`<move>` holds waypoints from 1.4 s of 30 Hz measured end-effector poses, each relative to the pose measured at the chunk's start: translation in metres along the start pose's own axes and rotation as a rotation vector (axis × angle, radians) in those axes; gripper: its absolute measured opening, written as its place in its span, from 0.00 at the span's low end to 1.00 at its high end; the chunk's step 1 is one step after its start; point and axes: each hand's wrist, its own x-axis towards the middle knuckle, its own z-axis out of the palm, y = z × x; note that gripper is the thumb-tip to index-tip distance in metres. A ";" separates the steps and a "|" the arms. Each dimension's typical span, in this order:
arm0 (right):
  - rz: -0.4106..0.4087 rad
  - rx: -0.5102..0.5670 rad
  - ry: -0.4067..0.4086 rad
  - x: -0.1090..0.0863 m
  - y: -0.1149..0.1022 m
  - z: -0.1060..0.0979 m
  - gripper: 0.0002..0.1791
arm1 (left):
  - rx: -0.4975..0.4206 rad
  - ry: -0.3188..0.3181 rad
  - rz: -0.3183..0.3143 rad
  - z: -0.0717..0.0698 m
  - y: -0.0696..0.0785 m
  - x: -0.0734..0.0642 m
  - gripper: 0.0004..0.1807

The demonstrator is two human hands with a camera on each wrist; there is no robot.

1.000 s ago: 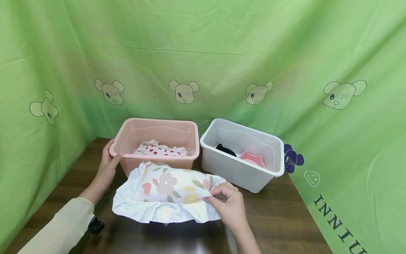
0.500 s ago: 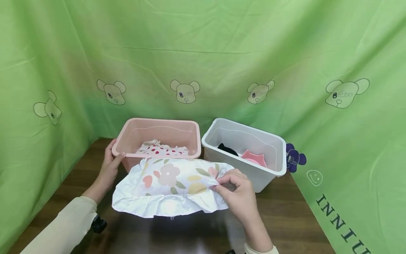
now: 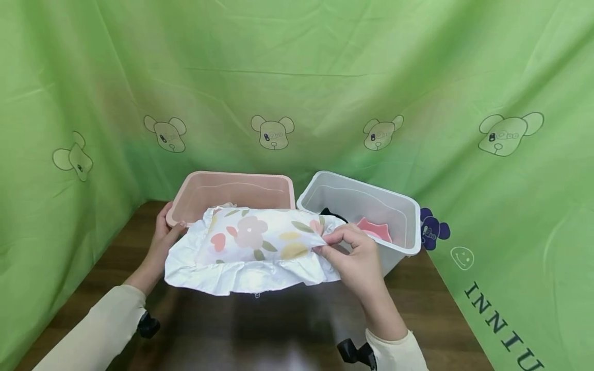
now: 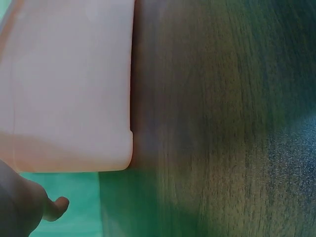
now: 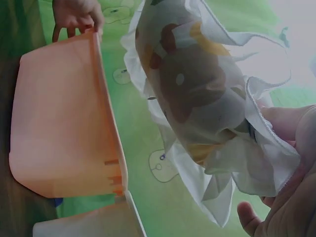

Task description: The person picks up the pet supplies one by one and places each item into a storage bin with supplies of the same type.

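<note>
A small floral pillow [image 3: 250, 234] with a white ruffled edge hangs above the front rim of the pink bin [image 3: 241, 180]. My right hand [image 3: 359, 257] pinches the pillow's right end between thumb and fingers. At the bin's left front corner, my left hand [image 3: 162, 242] holds the rim, thumb on the near side. From the right wrist, the pillow [image 5: 192, 79] appears raised above the bin rim, apart from the pink bin [image 5: 64, 118]. The pillow covers nearly all of the bin's contents; a scrap of whitish cloth [image 3: 227, 205] peeks out behind it.
A white bin [image 3: 394, 208] stands angled right of the pink one, with a pink crown-edged item [image 3: 375, 229] and a black item [image 3: 333, 214] inside. Both bins sit on a dark wood table [image 3: 431, 309], close to a green curtain [image 3: 278, 62] behind.
My right hand has lifted the pillow up and toward the bins, so it now hides the red-dotted cloth and the pink bin's front rim. My left hand keeps its hold on the rim.
</note>
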 end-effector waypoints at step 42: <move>-0.153 -0.418 -0.186 0.167 0.014 0.068 0.05 | 0.103 0.019 -0.029 -0.001 0.006 0.000 0.39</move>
